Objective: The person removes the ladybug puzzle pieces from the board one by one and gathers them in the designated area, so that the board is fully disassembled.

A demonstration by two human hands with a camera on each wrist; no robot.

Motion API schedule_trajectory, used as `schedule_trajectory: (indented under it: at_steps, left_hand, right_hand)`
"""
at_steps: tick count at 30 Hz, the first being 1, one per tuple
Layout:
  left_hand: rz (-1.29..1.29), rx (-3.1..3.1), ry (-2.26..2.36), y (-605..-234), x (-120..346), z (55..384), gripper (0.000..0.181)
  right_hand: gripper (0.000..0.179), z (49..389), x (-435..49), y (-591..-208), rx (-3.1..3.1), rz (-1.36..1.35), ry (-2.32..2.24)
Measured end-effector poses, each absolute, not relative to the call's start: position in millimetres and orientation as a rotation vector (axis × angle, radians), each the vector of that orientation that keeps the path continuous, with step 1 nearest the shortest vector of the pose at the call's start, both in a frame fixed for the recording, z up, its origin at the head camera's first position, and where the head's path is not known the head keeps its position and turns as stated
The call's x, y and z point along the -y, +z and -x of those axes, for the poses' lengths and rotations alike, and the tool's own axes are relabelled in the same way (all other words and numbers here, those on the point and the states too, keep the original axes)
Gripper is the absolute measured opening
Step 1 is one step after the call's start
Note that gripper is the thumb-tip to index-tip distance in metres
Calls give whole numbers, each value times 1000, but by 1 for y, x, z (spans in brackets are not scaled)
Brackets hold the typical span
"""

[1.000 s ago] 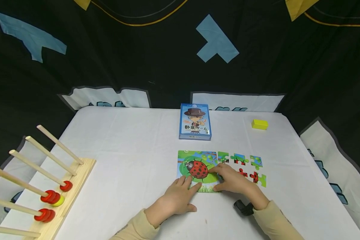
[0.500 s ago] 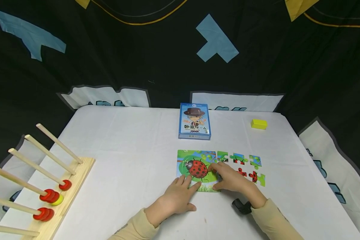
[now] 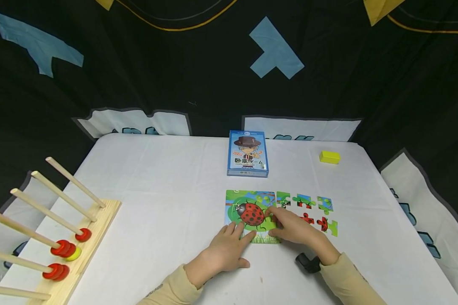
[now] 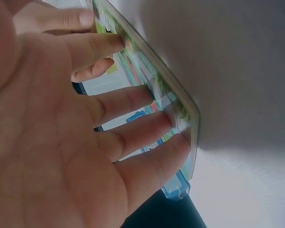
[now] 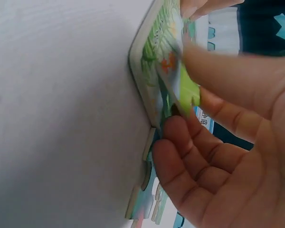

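Note:
A ladybird jigsaw [image 3: 250, 203] lies flat on the white cloth. Along its lower edge my left hand [image 3: 225, 250] rests with fingers extended, the fingertips touching the border in the left wrist view. At the jigsaw's right side, my right hand [image 3: 294, 224] pinches a light green puzzle piece [image 5: 189, 90] between thumb and fingers. That piece is tilted over the picture, and the fingers partly cover it. Loose pieces lie right of the jigsaw, among them a blue-and-green one [image 3: 325, 204] and a red-and-green one [image 3: 332, 228]; the right hand hides some of the others.
Behind the jigsaw lies a blue card-game box [image 3: 248, 153]. A yellow block [image 3: 330, 157] sits at the far right. To the left stands a wooden peg rack [image 3: 95, 228] with red and yellow rings. A black strap device [image 3: 308, 262] is at the right wrist.
The right thumb has shifted slightly up and left over the jigsaw's right side, with more green showing beside it. The left hand keeps its place.

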State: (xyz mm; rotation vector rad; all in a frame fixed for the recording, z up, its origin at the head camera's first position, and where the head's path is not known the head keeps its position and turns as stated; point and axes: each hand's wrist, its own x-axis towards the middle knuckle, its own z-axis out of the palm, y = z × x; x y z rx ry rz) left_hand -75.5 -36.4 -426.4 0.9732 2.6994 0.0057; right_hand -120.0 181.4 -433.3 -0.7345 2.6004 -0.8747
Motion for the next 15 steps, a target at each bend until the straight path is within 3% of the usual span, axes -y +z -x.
schedule_trajectory:
  at_steps: [7,15]
  left_hand:
    - [-978,-2701,14,-427,36,74,74]
    - [-968,-2691,14,-426,36,74,75]
  right_hand:
    - [13,119,-185,-434,-2602,676,-933]
    - [9,108,-229,-423,-2518,581,-1131]
